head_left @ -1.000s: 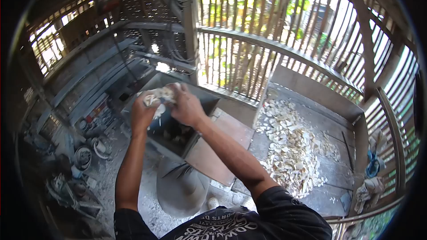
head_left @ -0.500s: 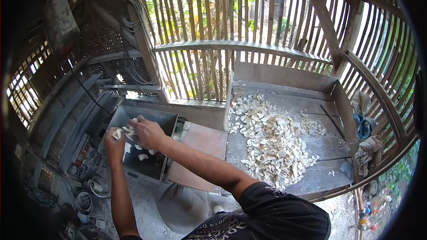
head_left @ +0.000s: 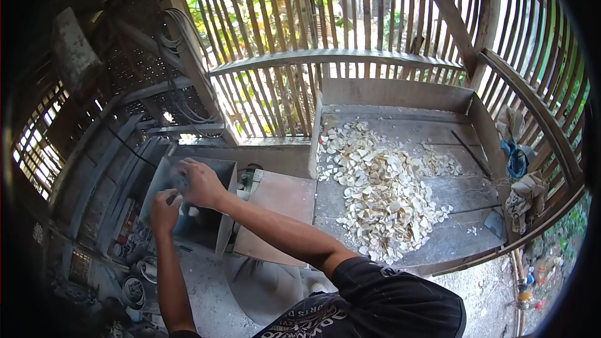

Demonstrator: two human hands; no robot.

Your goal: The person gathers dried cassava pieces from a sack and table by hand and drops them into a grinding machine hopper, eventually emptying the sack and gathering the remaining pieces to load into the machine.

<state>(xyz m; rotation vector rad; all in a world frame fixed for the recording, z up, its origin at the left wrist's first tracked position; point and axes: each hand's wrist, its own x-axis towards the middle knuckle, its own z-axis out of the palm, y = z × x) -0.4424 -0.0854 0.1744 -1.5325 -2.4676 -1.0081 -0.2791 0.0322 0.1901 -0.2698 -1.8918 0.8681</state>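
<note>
Over the grey metal hopper [head_left: 222,228] at left of the head view, my two hands are close together. My left hand [head_left: 164,211] is at the near-left side, its fingers loosely curled and apart, with no chip visible in it. Just above and to the right, my right hand [head_left: 203,186] has its fingers bent down toward the left one. Motion smears those fingers, so whether they hold anything is unclear. The hopper's inside is dark and partly hidden by my hands.
A wooden bin [head_left: 391,92] on the right holds a heap of whitish dried chips [head_left: 388,203] and a dark stick [head_left: 471,152]. A flat board [head_left: 278,206] lies between hopper and bin, above a bulging grey sack [head_left: 266,285]. Sacks [head_left: 523,203] hang at the right rail.
White chips seen at both hands and falling into the hopper half a second ago no longer show. Both hands remain over the hopper, the right one blurred. The camera view has shifted slightly.
</note>
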